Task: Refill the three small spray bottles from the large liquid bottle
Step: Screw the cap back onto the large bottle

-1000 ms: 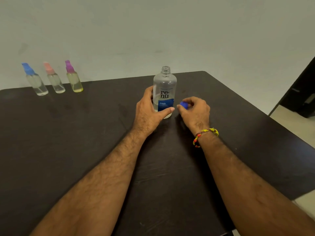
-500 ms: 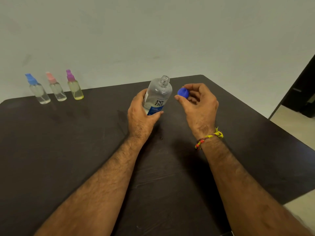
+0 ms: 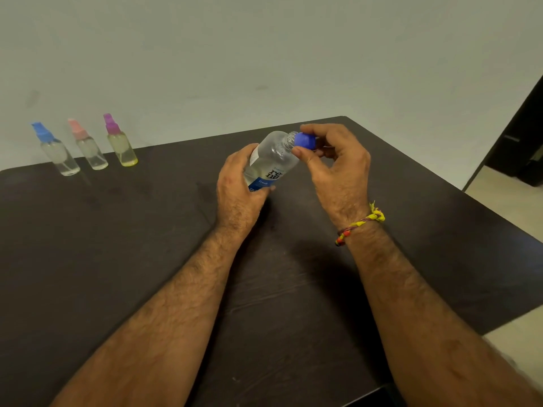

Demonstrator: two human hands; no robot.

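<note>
My left hand (image 3: pixel 238 186) grips the large clear bottle (image 3: pixel 271 160) with a blue label, lifted off the dark table (image 3: pixel 117 245) and tilted to the right. My right hand (image 3: pixel 335 168) pinches the blue cap (image 3: pixel 305 141) right at the bottle's threaded mouth. Three small spray bottles stand in a row at the table's far left: one with a blue top (image 3: pixel 55 149), one with a pink top (image 3: pixel 88 145), one with a purple top (image 3: pixel 120 141) and yellowish liquid.
A pale wall runs behind the table. The table's right edge drops to a light floor (image 3: pixel 505 210), with a dark doorway or furniture (image 3: pixel 526 136) at the far right. A beaded thread band sits on my right wrist.
The bottle rose from the table and tilted right in my left hand. My right hand carried the blue cap up from beside the bottle's base to its mouth.
</note>
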